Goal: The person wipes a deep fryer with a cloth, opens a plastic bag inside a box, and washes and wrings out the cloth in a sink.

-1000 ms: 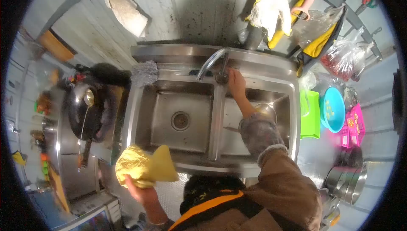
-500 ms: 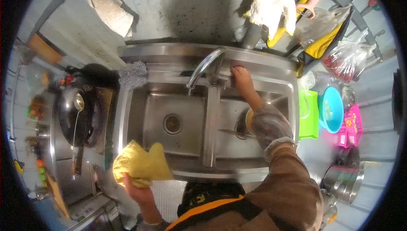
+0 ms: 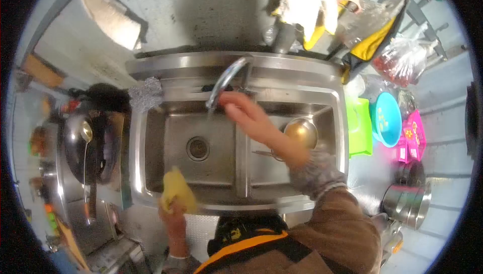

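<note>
A yellow cloth hangs over the front edge of the left sink basin, with my left hand closed on its lower end. The curved metal faucet points down toward that basin, and water seems to run from its tip. My right hand is beside the faucet's spout, above the divider between the basins. Its fingers are blurred, and I cannot tell whether they grip the spout. Below my right forearm, a round metal bowl or ladle lies in the right basin.
A wok with a long ladle stands at the left. Steel wool rests on the sink's back left corner. On the right are a green tray, a blue bowl, a pink basket and metal pots.
My right hand has moved left from behind the right basin to the spout. My left hand has brought the yellow cloth rightward to the left basin. The view has shifted too.
</note>
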The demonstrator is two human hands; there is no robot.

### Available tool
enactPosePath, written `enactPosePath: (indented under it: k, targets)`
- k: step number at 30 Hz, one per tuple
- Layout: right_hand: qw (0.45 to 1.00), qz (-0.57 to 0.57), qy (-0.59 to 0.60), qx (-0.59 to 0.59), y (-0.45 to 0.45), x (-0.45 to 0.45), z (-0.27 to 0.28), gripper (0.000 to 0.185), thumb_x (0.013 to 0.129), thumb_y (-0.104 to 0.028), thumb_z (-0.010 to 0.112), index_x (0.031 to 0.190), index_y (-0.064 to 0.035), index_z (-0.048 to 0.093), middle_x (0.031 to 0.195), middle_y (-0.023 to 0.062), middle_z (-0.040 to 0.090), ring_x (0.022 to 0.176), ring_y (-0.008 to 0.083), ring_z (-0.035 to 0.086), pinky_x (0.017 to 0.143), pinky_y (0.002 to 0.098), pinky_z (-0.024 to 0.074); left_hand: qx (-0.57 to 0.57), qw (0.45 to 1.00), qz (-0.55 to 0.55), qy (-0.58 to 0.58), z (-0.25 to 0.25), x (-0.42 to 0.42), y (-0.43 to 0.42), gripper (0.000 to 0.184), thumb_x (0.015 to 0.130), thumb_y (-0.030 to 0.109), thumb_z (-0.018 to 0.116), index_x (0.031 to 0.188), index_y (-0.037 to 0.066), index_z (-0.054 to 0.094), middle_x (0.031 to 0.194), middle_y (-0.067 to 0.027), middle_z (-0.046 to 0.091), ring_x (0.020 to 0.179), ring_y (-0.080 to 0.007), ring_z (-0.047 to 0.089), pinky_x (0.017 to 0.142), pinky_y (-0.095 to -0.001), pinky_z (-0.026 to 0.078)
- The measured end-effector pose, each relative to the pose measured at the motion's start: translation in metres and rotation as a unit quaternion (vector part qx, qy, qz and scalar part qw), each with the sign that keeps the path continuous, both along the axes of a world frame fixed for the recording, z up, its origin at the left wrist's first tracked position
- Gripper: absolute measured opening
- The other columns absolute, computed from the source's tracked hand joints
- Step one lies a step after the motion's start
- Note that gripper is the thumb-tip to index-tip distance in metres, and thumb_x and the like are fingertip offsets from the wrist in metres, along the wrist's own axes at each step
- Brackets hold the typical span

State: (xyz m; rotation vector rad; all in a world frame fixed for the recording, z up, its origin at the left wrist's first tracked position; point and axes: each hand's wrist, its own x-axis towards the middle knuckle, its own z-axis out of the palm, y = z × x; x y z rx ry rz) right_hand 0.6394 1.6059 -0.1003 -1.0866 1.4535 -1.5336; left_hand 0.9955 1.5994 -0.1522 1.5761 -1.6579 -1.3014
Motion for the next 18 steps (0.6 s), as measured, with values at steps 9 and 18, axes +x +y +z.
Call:
enactPosePath:
  k: [9, 18]
  targets:
    - [0.989, 0.086, -0.021, 0.114, 0.038, -0.047, 0.033, 0.033, 0.086, -0.033, 0.058, 0.105, -0.0059, 0.061, 0.09, 0.0008, 0.06, 0.085, 0.0107, 0.053, 0.077, 0.0264, 0.0426, -0.256, 0.91, -0.208, -0.25, -0.095, 0.005, 0.009, 0.035, 0.086, 0.025, 0.053, 0.105, -0.004, 0.05, 0.095, -0.0225, 0.054, 0.089, -0.0415, 0.05, 0.08, -0.0463, 0.039]
    - [0.957, -0.241, -0.018, 0.159, 0.091, -0.183, -0.05, 0.026, 0.082, -0.018, 0.064, 0.103, -0.0081, 0.054, 0.098, 0.0017, 0.056, 0.081, 0.0094, 0.052, 0.07, 0.0245, 0.0458, -0.325, 0.899, -0.173, -0.238, -0.115, -0.004, 0.011, 0.031, 0.076, 0.025, 0.058, 0.094, 0.0, 0.053, 0.087, -0.0185, 0.053, 0.08, -0.0385, 0.049, 0.072, -0.046, 0.037]
